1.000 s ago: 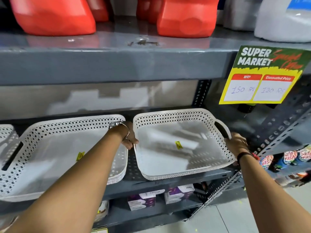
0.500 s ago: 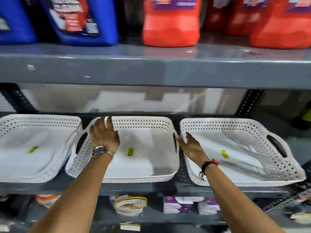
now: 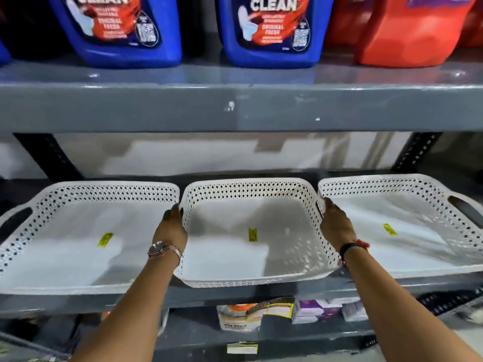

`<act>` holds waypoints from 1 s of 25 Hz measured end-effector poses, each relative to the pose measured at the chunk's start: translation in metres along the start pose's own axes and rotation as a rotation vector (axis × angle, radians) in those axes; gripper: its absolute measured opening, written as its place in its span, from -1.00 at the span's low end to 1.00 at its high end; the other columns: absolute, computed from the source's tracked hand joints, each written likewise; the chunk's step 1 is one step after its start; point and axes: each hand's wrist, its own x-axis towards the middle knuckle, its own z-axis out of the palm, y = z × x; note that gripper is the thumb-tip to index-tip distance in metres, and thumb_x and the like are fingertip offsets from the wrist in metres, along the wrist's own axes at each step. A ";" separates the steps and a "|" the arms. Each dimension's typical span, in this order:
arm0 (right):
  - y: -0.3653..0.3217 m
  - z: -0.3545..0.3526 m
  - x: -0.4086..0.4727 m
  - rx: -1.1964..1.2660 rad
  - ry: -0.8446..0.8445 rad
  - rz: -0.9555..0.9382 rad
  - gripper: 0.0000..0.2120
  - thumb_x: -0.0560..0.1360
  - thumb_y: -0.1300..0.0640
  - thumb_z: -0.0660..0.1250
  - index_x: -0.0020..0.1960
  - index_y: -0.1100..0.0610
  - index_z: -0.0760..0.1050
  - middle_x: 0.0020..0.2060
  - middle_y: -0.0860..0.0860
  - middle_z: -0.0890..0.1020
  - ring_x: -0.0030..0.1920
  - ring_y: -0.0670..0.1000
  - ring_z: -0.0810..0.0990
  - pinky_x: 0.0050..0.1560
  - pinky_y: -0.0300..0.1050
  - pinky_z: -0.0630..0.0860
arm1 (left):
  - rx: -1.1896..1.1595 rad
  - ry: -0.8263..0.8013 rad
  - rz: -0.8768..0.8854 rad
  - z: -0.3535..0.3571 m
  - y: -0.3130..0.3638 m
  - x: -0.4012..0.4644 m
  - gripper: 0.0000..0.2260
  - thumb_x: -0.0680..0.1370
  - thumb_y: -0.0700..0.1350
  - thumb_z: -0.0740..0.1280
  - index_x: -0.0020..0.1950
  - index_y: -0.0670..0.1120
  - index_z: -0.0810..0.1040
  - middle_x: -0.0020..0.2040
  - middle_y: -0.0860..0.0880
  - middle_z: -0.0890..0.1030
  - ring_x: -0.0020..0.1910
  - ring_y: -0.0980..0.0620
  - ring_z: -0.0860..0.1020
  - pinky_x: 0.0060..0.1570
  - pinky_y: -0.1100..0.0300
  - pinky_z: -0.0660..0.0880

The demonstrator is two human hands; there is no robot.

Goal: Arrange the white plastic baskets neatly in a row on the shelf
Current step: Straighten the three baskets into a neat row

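lowest and nearest, boxes and packs [image 3: 254, 316] on the bottom shelf, not part of this job. above them, on the grey shelf [image 3: 209, 295], three white baskets side by side. left hand [image 3: 171, 229] wrapped on the left side of the middle basket [image 3: 251, 257], fingers curled over its rim, right by the left basket [image 3: 78, 252]. right hand [image 3: 335, 226] holding the other side the same way, squeezed in next to the right basket [image 3: 407, 246]. so: both hands closed on the middle basket, one on each side. probably sliding it straight now. best to push with both hands the same, slow, so no corner swings ahead. good to line its front edge up with the two beside it, since it seems to poke out a bit over the shelf lip. careful not to bump the neighbours or trap fingers between rims. up top, blue jugs [image 3: 125, 30] and red jugs [image 3: 410, 32], best left alone.
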 end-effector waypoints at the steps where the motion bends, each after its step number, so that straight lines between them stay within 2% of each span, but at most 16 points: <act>1: -0.001 0.001 0.000 -0.002 -0.003 0.000 -0.51 0.52 0.36 0.03 0.44 0.23 0.12 0.33 0.30 0.39 0.29 0.29 0.41 0.24 0.12 0.39 | 0.023 -0.005 0.010 0.002 0.001 -0.001 -0.50 0.56 -0.36 0.04 0.51 -0.20 0.11 0.40 -0.29 0.36 0.32 -0.28 0.41 0.29 -0.05 0.38; 3: -0.001 0.000 0.000 -0.008 -0.015 -0.013 -0.52 0.53 0.34 0.04 0.44 0.23 0.11 0.32 0.31 0.39 0.28 0.30 0.41 0.23 0.12 0.39 | 0.069 -0.034 0.020 0.000 0.004 -0.001 -0.40 0.53 -0.41 0.05 0.54 -0.14 -0.03 0.38 -0.29 0.34 0.30 -0.28 0.41 0.25 -0.04 0.41; 5: 0.001 -0.003 0.001 -0.048 -0.041 -0.062 -0.52 0.57 0.27 0.04 0.47 0.21 0.04 0.35 0.29 0.36 0.31 0.28 0.38 0.25 0.12 0.37 | 0.113 -0.061 0.018 0.000 0.004 0.002 -0.38 0.54 -0.38 0.06 0.55 -0.10 -0.10 0.40 -0.26 0.31 0.31 -0.27 0.38 0.26 -0.05 0.40; 7: 0.004 -0.005 0.001 -0.104 -0.046 -0.117 -0.52 0.59 0.20 0.01 0.49 0.18 0.01 0.39 0.24 0.31 0.34 0.24 0.35 0.28 0.10 0.35 | 0.123 -0.075 -0.003 0.000 0.004 0.004 -0.44 0.58 -0.31 0.03 0.55 -0.12 -0.07 0.45 -0.22 0.25 0.36 -0.27 0.32 0.32 -0.07 0.36; 11: 0.007 -0.003 0.000 -0.154 -0.030 -0.150 -0.44 0.51 0.40 0.00 0.48 0.21 0.01 0.47 0.17 0.19 0.41 0.16 0.29 0.31 0.01 0.35 | 0.058 -0.051 -0.023 0.008 0.005 0.005 -0.41 0.55 -0.38 0.05 0.54 -0.14 -0.04 0.50 -0.20 0.20 0.39 -0.27 0.31 0.34 -0.07 0.37; 14: 0.005 -0.001 0.004 -0.147 -0.038 -0.123 -0.41 0.48 0.44 -0.01 0.49 0.22 -0.02 0.50 0.12 0.11 0.43 0.14 0.27 0.32 -0.01 0.34 | -0.005 -0.024 -0.042 0.011 0.007 0.013 -0.41 0.53 -0.41 0.05 0.54 -0.16 -0.01 0.52 -0.19 0.17 0.43 -0.23 0.29 0.38 -0.03 0.34; 17: 0.004 0.001 0.014 -0.172 -0.023 -0.129 -0.40 0.47 0.46 -0.01 0.48 0.22 0.00 0.50 0.12 0.11 0.44 0.12 0.25 0.32 -0.01 0.34 | -0.017 -0.005 -0.052 0.012 0.011 0.021 -0.44 0.53 -0.42 0.06 0.53 -0.20 0.06 0.53 -0.18 0.16 0.45 -0.21 0.28 0.41 -0.01 0.30; 25: -0.003 0.003 0.041 -0.151 0.000 -0.167 -0.41 0.45 0.49 -0.01 0.47 0.27 0.05 0.49 0.17 0.16 0.42 0.18 0.27 0.30 0.02 0.37 | -0.019 0.033 -0.020 0.016 0.018 0.045 -0.45 0.51 -0.43 0.07 0.50 -0.25 0.12 0.51 -0.21 0.21 0.41 -0.25 0.33 0.35 -0.10 0.36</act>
